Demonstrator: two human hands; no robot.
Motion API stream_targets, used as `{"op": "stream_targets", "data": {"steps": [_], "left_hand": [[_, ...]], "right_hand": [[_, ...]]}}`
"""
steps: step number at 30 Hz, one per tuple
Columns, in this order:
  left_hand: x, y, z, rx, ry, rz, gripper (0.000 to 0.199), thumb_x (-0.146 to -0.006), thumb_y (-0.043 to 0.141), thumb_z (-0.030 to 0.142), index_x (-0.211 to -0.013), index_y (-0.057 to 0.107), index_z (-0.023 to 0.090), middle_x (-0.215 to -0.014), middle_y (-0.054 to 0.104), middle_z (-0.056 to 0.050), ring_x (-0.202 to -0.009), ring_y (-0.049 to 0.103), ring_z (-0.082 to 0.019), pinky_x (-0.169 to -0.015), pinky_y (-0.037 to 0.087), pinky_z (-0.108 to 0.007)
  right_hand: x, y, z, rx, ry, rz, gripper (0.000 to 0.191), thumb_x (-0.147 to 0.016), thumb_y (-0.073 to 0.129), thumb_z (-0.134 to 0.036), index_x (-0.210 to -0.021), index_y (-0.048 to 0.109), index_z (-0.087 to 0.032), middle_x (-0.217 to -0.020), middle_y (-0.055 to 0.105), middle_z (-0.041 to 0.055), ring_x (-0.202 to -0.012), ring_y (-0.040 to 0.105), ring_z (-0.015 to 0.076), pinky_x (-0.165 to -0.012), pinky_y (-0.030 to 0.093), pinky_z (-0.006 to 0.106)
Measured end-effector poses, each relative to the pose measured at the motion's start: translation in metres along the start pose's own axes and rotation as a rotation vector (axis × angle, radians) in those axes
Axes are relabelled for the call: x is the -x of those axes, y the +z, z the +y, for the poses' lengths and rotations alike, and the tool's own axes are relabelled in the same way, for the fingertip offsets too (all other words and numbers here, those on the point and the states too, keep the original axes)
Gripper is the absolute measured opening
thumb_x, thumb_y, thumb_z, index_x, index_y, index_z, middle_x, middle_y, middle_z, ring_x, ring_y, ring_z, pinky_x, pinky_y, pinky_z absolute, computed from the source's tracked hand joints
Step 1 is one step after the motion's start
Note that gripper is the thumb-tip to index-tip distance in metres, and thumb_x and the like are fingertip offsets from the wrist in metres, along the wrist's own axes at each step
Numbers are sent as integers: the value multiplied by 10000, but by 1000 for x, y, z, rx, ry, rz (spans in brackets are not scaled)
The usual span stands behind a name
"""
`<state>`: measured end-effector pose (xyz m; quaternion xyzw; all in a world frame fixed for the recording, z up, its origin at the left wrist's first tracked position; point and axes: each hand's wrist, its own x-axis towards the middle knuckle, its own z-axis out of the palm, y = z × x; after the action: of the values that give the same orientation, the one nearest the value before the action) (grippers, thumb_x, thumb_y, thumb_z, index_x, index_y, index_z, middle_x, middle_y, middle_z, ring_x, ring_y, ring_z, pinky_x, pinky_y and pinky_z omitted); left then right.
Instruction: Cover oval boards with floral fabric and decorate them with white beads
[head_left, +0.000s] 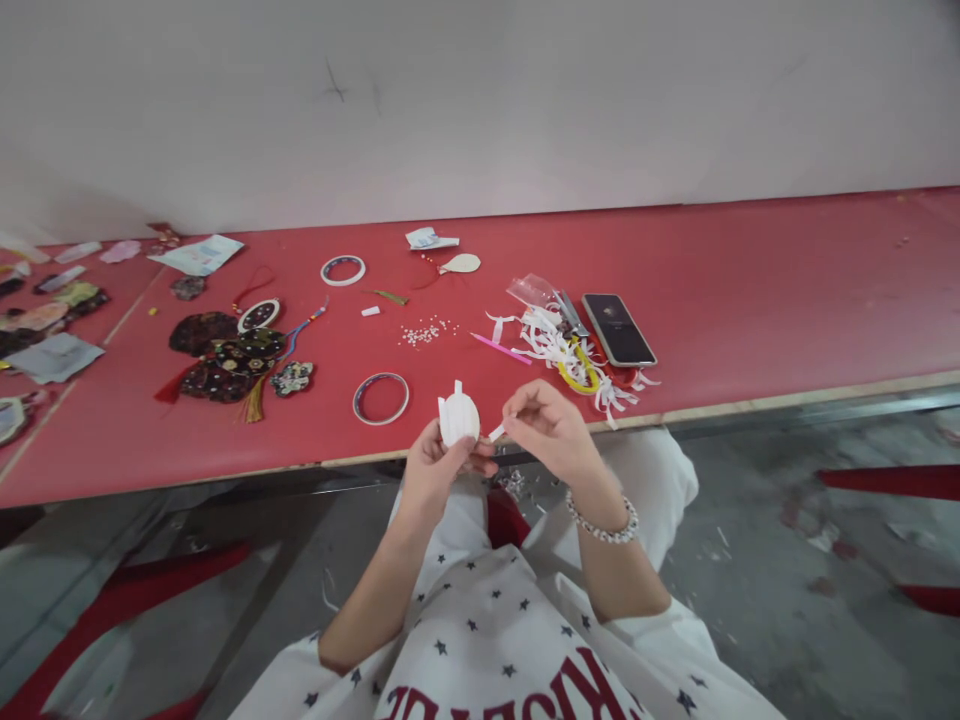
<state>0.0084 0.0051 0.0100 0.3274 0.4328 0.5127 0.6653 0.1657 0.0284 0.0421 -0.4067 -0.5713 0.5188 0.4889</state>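
Just over the table's front edge, my left hand [433, 470] grips a small white oval piece [460, 420] between thumb and fingers. White strips stick up past its upper edge. My right hand [553, 432], with a beaded bracelet on the wrist, pinches a short white strip [497, 432] that looks like tape. That strip points toward the oval piece, close to its right side; whether they touch I cannot tell. A roll of white tape [381, 422] lies flat on the table to the left of my left hand.
On the red table [750, 290], a phone [619, 330] lies beside a heap of white strips [546, 332]. A pink pen [501, 348], scattered white beads [421, 334], a second tape roll [343, 281] and a dark tasselled ornament pile [225, 365] lie further left. A wall [480, 110] stands behind.
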Motion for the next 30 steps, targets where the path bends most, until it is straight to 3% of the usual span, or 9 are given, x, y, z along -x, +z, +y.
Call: {"op": "stream_targets", "data": {"steps": [4, 11, 16, 30], "left_hand": [[6, 2, 1, -33, 26, -6, 416, -685, 728, 361, -956, 518, 125, -688, 709, -52, -531, 674, -201, -563, 569, -331], [13, 6, -1, -75, 77, 33, 410, -700, 719, 357, -976, 527, 122, -731, 711, -48, -583, 687, -205, -588, 588, -340], [13, 5, -2, -87, 78, 51, 412, -690, 724, 352, -976, 539, 119, -784, 706, -50, -629, 691, -206, -613, 593, -352], [11, 6, 1, -149, 53, 66, 451, -668, 733, 407, -954, 543, 115, -688, 690, -34, -605, 682, -202, -585, 590, -338]], "right_hand": [[0, 5, -1, 67, 3, -105, 87, -785, 553, -195, -841, 487, -209, -786, 515, -16, -701, 495, 98, -628, 430, 238], [0, 11, -1, 116, 38, -150, 100, -777, 527, -169, -854, 474, -204, -794, 517, -15, -696, 506, 97, -620, 443, 235], [0, 11, 1, 264, 40, -147, 113, -775, 506, -158, -873, 474, -205, -793, 525, -16, -698, 514, 99, -611, 441, 221], [1, 14, -10, 544, -80, -116, 117, -780, 505, -139, -873, 511, -209, -802, 575, 1, -745, 549, 118, -685, 445, 232]]}}
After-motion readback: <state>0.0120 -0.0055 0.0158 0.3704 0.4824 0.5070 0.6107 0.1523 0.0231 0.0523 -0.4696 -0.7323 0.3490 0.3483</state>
